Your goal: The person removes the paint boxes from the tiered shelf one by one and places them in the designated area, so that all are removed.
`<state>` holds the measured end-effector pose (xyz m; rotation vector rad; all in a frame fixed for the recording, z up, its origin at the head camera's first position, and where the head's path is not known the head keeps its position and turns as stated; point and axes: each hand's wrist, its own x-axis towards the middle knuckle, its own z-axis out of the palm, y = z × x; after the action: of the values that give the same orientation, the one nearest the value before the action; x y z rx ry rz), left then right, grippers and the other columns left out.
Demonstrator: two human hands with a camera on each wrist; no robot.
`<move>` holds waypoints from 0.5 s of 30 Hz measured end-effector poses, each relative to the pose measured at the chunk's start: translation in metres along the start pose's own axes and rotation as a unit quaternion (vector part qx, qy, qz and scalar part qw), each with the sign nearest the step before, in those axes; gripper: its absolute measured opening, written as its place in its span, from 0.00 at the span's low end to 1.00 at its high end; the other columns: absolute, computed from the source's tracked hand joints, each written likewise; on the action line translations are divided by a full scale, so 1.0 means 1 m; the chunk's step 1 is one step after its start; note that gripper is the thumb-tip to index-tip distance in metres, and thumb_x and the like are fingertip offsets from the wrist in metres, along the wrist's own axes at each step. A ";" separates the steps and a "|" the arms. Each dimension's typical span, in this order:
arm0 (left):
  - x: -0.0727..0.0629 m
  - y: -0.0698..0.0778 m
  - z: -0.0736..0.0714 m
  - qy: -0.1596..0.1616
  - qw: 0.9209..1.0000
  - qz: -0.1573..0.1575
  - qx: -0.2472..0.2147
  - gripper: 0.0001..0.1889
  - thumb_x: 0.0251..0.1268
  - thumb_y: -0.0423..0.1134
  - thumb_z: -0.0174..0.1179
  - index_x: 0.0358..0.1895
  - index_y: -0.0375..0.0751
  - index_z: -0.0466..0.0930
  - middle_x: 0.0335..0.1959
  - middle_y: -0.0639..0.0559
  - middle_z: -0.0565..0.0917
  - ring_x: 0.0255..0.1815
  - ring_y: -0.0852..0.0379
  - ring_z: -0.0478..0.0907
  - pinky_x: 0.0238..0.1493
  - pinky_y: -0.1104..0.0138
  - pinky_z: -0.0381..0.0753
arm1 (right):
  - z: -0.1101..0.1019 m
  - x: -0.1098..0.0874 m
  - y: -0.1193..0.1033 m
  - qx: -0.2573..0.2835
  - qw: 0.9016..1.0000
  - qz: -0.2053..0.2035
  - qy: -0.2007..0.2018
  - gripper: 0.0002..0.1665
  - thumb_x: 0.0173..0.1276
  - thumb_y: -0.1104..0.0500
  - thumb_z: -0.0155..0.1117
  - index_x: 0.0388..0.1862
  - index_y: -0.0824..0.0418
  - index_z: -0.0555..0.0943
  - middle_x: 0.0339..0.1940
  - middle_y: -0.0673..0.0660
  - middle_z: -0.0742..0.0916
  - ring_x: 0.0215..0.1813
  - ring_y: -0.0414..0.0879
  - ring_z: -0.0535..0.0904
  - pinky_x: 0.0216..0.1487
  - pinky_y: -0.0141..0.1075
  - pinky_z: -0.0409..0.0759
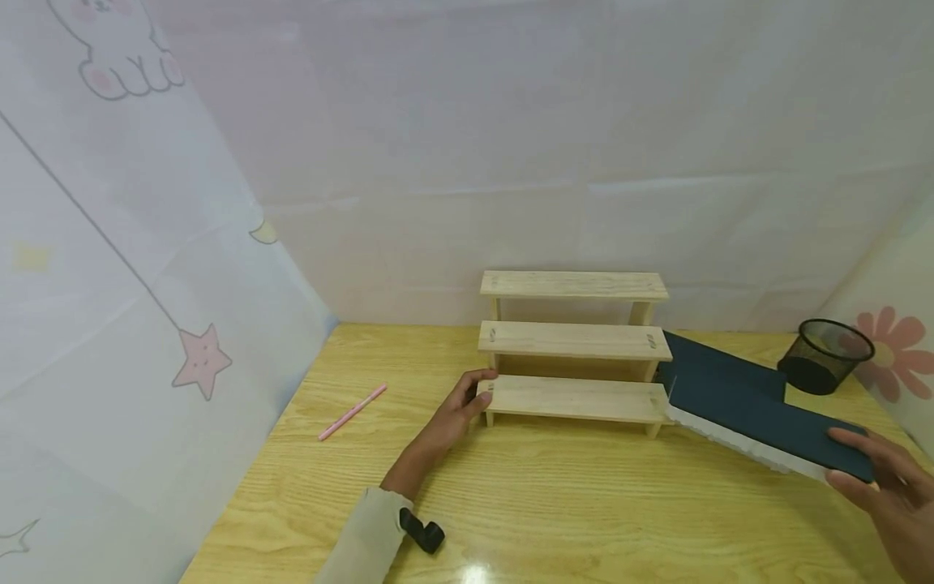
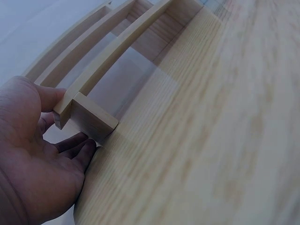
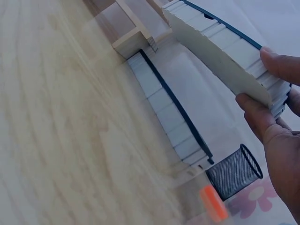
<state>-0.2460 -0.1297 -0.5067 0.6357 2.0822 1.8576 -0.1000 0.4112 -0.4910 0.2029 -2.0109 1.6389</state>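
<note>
A three-tier wooden step shelf (image 1: 576, 341) stands on the table, at the middle right of the head view. My left hand (image 1: 460, 410) grips the left end of its lowest board; in the left wrist view the thumb lies against the board end, fingers around the leg. My right hand (image 1: 886, 487) pinches the right end of a flat dark blue piece (image 1: 766, 430) with a white ribbed side (image 3: 225, 51), thumb on top and fingers underneath. It is raised and tilted, its far end beside the shelf. A similar dark blue piece (image 3: 171, 112) lies on the table, partly hidden behind it in the head view.
A black mesh pen holder (image 1: 824, 357) stands at the back right. A pink pen (image 1: 353, 413) lies left of the shelf. Fabric with printed shapes (image 1: 511, 122) hangs behind the table (image 1: 554, 503). An orange shape (image 3: 213, 203) of unclear kind shows in the right wrist view.
</note>
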 end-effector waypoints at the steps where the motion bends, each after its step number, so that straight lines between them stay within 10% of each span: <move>1: 0.000 0.000 0.000 0.002 1.000 -0.002 0.002 0.24 0.83 0.49 0.45 0.76 0.53 0.58 0.82 0.54 0.45 0.81 0.52 0.32 0.76 0.46 0.43 | -0.001 -0.001 0.001 -0.028 1.000 0.005 0.007 0.32 0.66 0.85 0.55 0.70 0.78 0.68 0.69 0.50 0.69 0.69 0.42 0.64 0.62 0.20 0.66; 15: 0.001 -0.001 0.000 -0.001 1.000 0.003 0.002 0.25 0.83 0.49 0.44 0.77 0.49 0.56 0.82 0.54 0.46 0.81 0.52 0.33 0.76 0.45 0.45 | -0.024 -0.015 0.027 -0.180 0.983 -0.029 -0.022 0.35 0.63 0.86 0.58 0.70 0.76 0.69 0.67 0.38 0.71 0.62 0.28 0.67 0.59 0.17 0.63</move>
<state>-0.2469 -0.1299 -0.5074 0.6455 2.0864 1.8564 -0.0912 0.4370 -0.5187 0.1641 -2.2706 1.2163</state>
